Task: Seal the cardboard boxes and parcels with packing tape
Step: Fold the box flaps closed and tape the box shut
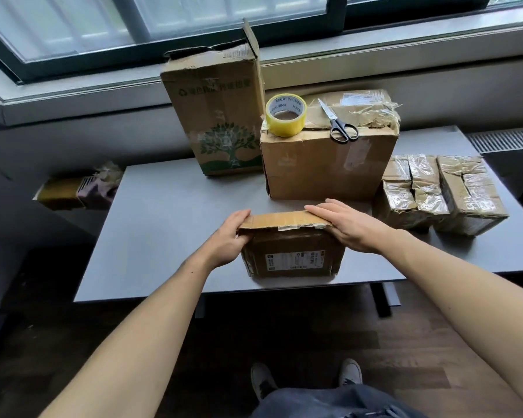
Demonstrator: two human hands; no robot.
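Curling round the small box (293, 257), the left hand (228, 236) is partly hidden; the right hand (354, 227) is laid flat on its flap.

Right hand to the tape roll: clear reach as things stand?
Likely yes. The right hand lies flat on the small box, holding nothing; the tape roll sits uncovered on the brown box just behind, scissors apart beside it.

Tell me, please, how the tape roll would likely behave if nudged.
The tape roll lies flat atop the cardboard box, so it probably slides rather than rolls. Its ring looks rigid, likely keeping shape when gripped.
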